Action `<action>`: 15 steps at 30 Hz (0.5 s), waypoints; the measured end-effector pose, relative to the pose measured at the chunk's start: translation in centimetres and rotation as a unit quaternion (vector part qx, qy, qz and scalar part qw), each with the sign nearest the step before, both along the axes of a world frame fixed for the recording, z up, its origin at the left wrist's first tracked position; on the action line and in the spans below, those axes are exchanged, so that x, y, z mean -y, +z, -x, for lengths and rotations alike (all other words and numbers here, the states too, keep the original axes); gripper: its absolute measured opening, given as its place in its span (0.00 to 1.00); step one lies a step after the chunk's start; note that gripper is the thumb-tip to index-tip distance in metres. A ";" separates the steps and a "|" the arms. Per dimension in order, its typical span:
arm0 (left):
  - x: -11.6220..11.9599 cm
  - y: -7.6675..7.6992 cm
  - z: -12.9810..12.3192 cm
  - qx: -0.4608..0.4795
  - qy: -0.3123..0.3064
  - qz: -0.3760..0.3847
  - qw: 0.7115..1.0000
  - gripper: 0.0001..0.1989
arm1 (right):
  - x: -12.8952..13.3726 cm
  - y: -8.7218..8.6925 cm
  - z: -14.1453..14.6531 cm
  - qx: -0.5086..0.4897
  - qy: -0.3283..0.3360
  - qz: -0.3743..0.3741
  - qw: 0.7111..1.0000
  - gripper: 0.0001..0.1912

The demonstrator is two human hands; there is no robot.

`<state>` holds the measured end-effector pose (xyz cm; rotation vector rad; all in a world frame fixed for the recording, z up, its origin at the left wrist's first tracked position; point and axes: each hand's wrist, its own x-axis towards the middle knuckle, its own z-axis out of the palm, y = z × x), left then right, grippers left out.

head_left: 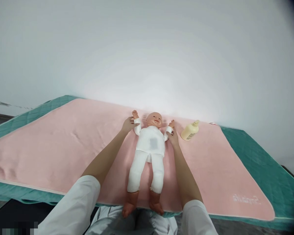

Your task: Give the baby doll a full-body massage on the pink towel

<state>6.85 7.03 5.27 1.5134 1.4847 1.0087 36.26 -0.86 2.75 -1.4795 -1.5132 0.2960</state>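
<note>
A baby doll [150, 140] in a white top and white trousers lies on its back, head toward the wall and bare feet at the near edge. Both of its arms are raised beside its head. My left hand [128, 124] grips the doll's sleeved forearm on the left, thumb and fingers around the white cuff. On the other side, my right hand [173, 137] pinches the doll's other sleeve near the wrist. A grey square patch marks the front of the top.
A pale yellow pump bottle [189, 131] lies tilted to the right of the doll. Under everything spreads a pink mat [210, 169] over a green quilted cover [257, 156]. A white wall [147, 52] rises directly behind.
</note>
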 end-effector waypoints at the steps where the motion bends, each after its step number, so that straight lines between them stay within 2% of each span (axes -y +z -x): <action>1: 0.3 0.4 0.4 0.036 0.002 -0.007 0.999 0.33 | 0.1 0.0 -0.4 -0.011 0.005 0.003 1.000 0.34; 4: 1.5 1.4 1.3 0.094 -0.015 -0.041 0.995 0.28 | 0.7 0.0 -1.5 -0.083 0.036 0.004 0.996 0.38; 8: 3.6 2.5 2.1 0.088 -0.057 -0.109 0.988 0.30 | 2.5 0.7 -2.9 -0.169 0.048 0.011 0.984 0.35; 12: 6.8 2.6 3.1 -0.005 -0.046 -0.190 0.981 0.29 | 5.4 1.3 -3.5 -0.174 0.063 0.007 0.983 0.38; 15: 9.5 1.8 3.9 -0.057 -0.060 -0.197 0.977 0.27 | 7.7 0.7 -3.6 -0.100 0.077 -0.022 0.992 0.38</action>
